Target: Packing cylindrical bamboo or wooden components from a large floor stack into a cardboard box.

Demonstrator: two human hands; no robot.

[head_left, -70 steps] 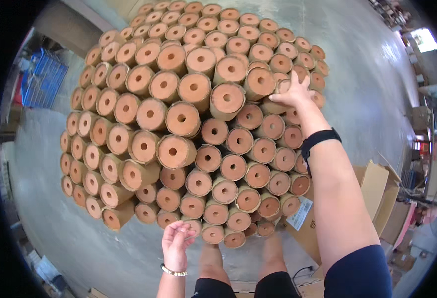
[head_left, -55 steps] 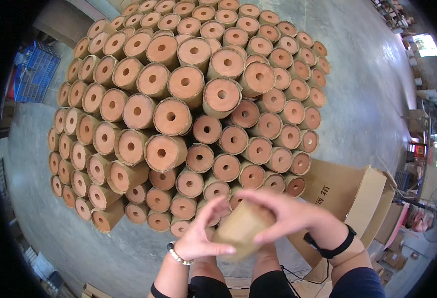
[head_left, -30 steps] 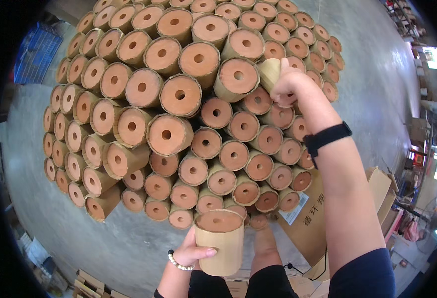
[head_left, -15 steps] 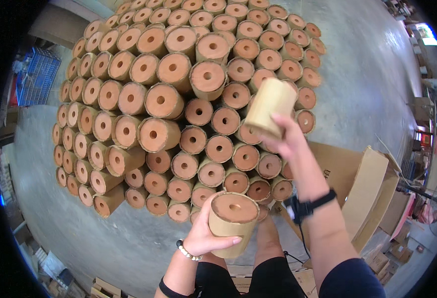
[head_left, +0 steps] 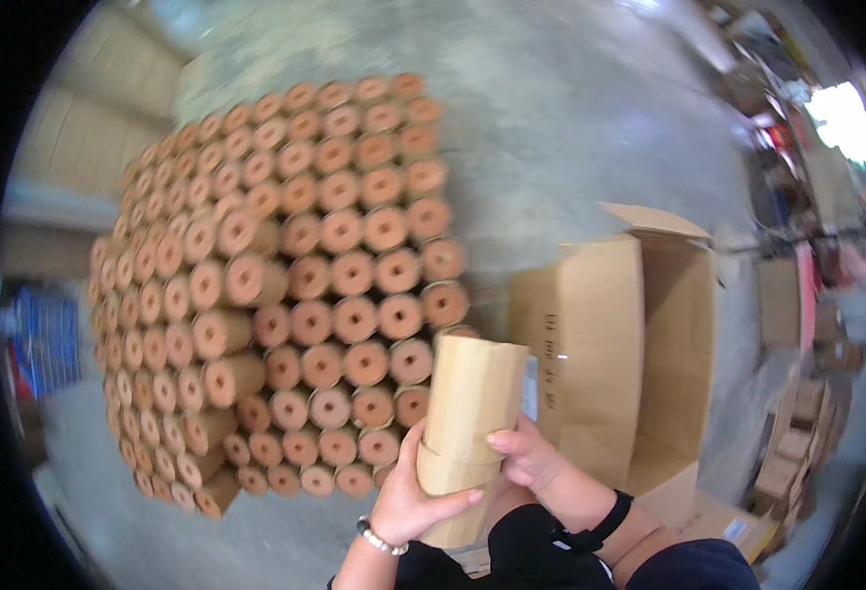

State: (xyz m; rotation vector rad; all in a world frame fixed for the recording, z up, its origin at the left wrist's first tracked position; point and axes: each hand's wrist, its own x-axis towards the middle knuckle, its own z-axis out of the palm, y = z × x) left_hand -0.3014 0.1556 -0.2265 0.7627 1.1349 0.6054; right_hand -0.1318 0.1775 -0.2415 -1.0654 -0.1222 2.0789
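Cardboard tubes, two, tan, being held one atop the other as a single column in front of the person's body, low in the head view. Upper tube [head_left: 474, 393] is sitting end to end on the lower tube [head_left: 449, 497]; the seam between them is showing just above the left thumb.

Left hand [head_left: 411, 501], beaded bracelet at the wrist, is wrapping the lower tube from the left, fingers closed round it. Right hand [head_left: 531, 462], black wristband on the forearm, is clamping the column from the right at the seam, thumb lying across the front.

Stack of tubes [head_left: 285, 285], many rows, round ends facing the camera, is standing on the grey concrete floor [head_left: 570, 128] to the left and beyond the hands, apart from them. Open cardboard box [head_left: 639, 334], flaps up, is standing just to the right of the held pair.

Risk, as judged: the upper tube is resting only on the lower one's end, so a tilt or a loosening right grip could be letting it slide off and drop towards the box edge or the floor.
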